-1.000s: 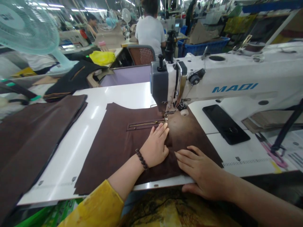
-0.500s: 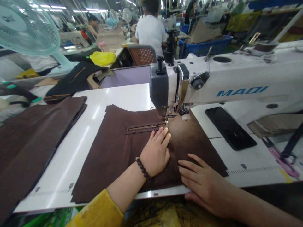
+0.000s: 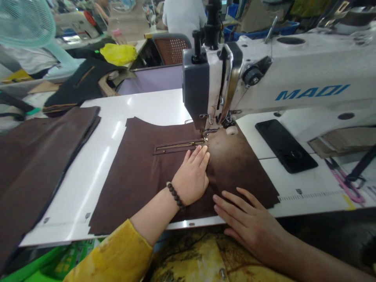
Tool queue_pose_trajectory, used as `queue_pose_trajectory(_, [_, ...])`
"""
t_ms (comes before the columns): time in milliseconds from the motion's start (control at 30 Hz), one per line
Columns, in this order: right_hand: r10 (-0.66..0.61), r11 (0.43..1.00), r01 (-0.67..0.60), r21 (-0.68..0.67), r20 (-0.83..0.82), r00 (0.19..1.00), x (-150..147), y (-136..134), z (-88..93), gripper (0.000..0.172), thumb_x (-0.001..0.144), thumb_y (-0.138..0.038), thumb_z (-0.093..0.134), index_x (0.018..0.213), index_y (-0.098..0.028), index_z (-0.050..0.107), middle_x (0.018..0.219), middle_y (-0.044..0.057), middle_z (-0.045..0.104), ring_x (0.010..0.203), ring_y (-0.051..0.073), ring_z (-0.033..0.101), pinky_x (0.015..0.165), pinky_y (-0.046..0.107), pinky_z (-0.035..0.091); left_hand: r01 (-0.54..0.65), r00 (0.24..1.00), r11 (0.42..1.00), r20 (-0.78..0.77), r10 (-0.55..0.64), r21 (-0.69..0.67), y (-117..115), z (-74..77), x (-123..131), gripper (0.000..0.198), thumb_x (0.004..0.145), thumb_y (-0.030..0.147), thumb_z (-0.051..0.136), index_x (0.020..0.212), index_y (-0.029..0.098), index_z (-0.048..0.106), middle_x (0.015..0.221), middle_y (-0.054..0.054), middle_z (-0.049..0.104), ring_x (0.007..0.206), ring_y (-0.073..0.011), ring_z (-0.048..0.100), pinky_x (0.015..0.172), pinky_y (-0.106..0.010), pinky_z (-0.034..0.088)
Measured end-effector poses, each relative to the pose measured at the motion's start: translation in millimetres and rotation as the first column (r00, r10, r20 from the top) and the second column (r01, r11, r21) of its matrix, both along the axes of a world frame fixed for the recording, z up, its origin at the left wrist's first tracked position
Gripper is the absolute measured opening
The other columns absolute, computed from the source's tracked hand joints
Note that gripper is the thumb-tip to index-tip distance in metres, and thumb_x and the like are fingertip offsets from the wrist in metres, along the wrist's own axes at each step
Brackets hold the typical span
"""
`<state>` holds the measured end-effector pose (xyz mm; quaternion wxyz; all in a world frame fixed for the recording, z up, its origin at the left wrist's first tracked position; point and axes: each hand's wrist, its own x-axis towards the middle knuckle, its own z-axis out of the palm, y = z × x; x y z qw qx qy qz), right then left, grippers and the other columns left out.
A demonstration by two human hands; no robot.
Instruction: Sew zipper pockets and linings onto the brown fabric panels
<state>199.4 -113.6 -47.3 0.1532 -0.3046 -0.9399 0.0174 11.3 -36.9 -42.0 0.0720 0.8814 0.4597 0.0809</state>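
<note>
A dark brown leather-like panel (image 3: 129,176) lies flat on the white sewing table (image 3: 91,180). Set into it is a brass-coloured zipper (image 3: 176,146) inside a stitched rectangle. The zipper's right end sits by the presser foot (image 3: 205,137) of the sewing machine (image 3: 311,74). My left hand (image 3: 192,174) presses flat on the panel just below that foot, fingers stretched out. My right hand (image 3: 246,219) rests with spread fingers over the panel's front edge, its fingertips on or just above the material. Neither hand grips anything.
More brown panels (image 3: 44,156) are stacked at the left. A black phone (image 3: 286,145) lies right of the panel, with pink-handled scissors (image 3: 348,182) beyond it. Behind are a pale green fan (image 3: 26,23), a yellow cloth bundle (image 3: 119,54) and a person in white (image 3: 183,15).
The camera view has tipped downward, so the scene sits higher or closer. My right hand has slid slightly left and toward the panel's front edge. My left hand stays on the same spot.
</note>
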Motion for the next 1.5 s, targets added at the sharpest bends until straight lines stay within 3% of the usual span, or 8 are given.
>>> queue_pose_trajectory(233, [-0.023, 0.997, 0.016, -0.074, -0.093, 0.995, 1.8, 6.3, 13.8, 0.030, 0.090, -0.028, 0.036, 0.108, -0.015, 0.056, 0.118, 0.003, 0.055, 0.103, 0.019, 0.049, 0.087, 0.037, 0.036, -0.028, 0.999, 1.000, 0.022, 0.028, -0.012, 1.4, -1.6, -0.9, 0.057, 0.068, 0.010, 0.038, 0.125, 0.000, 0.036, 0.137, -0.016, 0.029, 0.129, -0.0252, 0.020, 0.105, -0.044, 0.022])
queue_pose_trajectory(400, [-0.072, 0.996, 0.071, -0.049, -0.005, 0.997, 1.0, 56.4, 20.2, 0.035, 0.088, -0.025, 0.037, 0.117, -0.009, 0.050, 0.121, 0.010, 0.051, 0.104, 0.024, 0.047, 0.086, 0.041, 0.037, -0.023, 0.999, 0.999, 0.042, 0.024, -0.026, 1.7, -4.2, -1.8, 0.061, 0.067, 0.010, 0.038, 0.126, -0.002, 0.033, 0.139, -0.017, 0.026, 0.129, -0.0258, 0.018, 0.106, -0.045, 0.021])
queue_pose_trajectory(567, [0.000, 0.998, 0.005, -0.068, 0.078, 0.997, -6.4, 96.0, 11.3, 0.037, 0.086, -0.023, 0.042, 0.120, -0.010, 0.047, 0.126, 0.008, 0.047, 0.108, 0.023, 0.042, 0.089, 0.042, 0.034, -0.030, 0.998, 0.999, 0.060, 0.032, -0.042, 4.1, -1.1, -1.4, 0.061, 0.067, 0.010, 0.038, 0.126, -0.002, 0.033, 0.136, -0.018, 0.030, 0.128, -0.0260, 0.023, 0.105, -0.044, 0.024])
queue_pose_trajectory(733, [0.010, 0.998, -0.008, -0.070, 0.040, 0.999, -6.3, 97.6, 3.2, 0.036, 0.085, -0.020, 0.041, 0.120, -0.012, 0.048, 0.126, 0.006, 0.047, 0.108, 0.022, 0.041, 0.090, 0.041, 0.032, -0.019, 0.997, 0.999, 0.078, 0.022, -0.043, 8.0, 4.8, -4.0, 0.059, 0.066, 0.013, 0.042, 0.123, -0.001, 0.038, 0.134, -0.017, 0.035, 0.124, -0.0262, 0.029, 0.105, -0.041, 0.026])
queue_pose_trajectory(1167, [-0.014, 0.995, 0.015, -0.096, 0.012, 1.000, -9.1, 97.3, 6.4, 0.034, 0.086, -0.020, 0.041, 0.118, -0.012, 0.049, 0.126, 0.004, 0.047, 0.108, 0.022, 0.041, 0.091, 0.040, 0.031, 0.005, 0.998, 1.000, 0.059, -0.004, -0.013, 8.3, 1.0, -5.5, 0.058, 0.069, 0.014, 0.041, 0.125, 0.000, 0.036, 0.135, -0.015, 0.033, 0.126, -0.0268, 0.026, 0.105, -0.042, 0.025])
queue_pose_trajectory(1500, [-0.029, 0.992, 0.033, -0.120, 0.036, 0.999, -11.9, 106.5, 9.2, 0.034, 0.086, -0.021, 0.041, 0.118, -0.012, 0.049, 0.124, 0.005, 0.049, 0.108, 0.021, 0.041, 0.091, 0.040, 0.031, 0.036, 0.996, 0.999, 0.078, -0.035, -0.017, 21.9, -1.5, -8.0, 0.058, 0.069, 0.012, 0.039, 0.125, -0.003, 0.035, 0.132, -0.017, 0.036, 0.125, -0.0269, 0.025, 0.106, -0.042, 0.024])
